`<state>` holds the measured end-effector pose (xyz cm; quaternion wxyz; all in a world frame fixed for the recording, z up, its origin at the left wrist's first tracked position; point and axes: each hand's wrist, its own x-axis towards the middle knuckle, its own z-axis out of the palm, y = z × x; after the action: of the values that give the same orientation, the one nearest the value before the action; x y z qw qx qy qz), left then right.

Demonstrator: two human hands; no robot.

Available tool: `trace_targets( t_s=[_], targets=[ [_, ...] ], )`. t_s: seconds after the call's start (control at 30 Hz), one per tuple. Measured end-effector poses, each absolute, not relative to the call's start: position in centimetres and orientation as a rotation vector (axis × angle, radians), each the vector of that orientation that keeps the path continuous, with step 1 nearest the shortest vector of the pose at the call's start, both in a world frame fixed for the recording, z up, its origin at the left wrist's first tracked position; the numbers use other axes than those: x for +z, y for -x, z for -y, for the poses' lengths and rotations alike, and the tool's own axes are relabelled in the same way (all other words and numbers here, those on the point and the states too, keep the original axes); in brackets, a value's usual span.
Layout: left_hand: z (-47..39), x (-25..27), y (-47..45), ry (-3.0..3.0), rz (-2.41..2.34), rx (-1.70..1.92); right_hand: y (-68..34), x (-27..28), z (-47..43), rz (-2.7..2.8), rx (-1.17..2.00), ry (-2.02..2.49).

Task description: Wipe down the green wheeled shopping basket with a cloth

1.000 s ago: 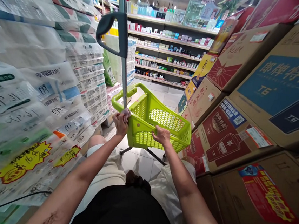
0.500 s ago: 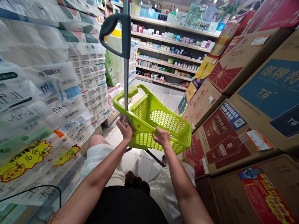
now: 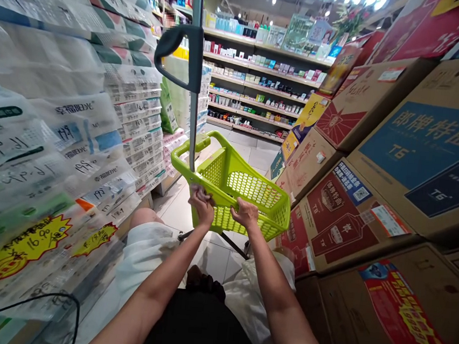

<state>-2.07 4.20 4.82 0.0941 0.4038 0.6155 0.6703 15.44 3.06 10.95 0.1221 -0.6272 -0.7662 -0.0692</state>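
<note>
In front of my knees stands a lime-green shopping basket [image 3: 258, 188] with perforated walls, on dark legs. A tall grey pole with a dark loop handle [image 3: 197, 61] rises from its left end. My left hand [image 3: 202, 204] is closed on a crumpled greyish-pink cloth [image 3: 201, 192], pressed against the basket's near side below the rim. Further right, my right hand [image 3: 245, 212] grips the near rim, fingers curled over it. The basket's visible inside shows no goods.
Wrapped tissue packs [image 3: 68, 118] with yellow price tags are stacked high on my left. Cardboard cartons [image 3: 422, 152] rise close on my right. Shelves of small boxed goods [image 3: 259, 72] stand across the aisle's far end. A black cable [image 3: 38, 298] loops at lower left.
My left hand has slid the cloth a little to the right along the basket's near side. My right hand stays on the rim. The view has tilted slightly.
</note>
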Motion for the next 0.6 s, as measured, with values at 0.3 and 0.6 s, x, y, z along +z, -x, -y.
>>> trace_targets(
  t_s=[0.3,0.6],
  targets=[
    [-0.7,0.1,3.6,-1.397,-1.877,1.626,-15.4,11.3,-2.7,2.225,-0.182,1.825],
    [-2.7,3.7,2.1,-1.477,-1.777,1.854,-15.7,11.6,-2.5,2.252,-0.163,1.832]
  ],
)
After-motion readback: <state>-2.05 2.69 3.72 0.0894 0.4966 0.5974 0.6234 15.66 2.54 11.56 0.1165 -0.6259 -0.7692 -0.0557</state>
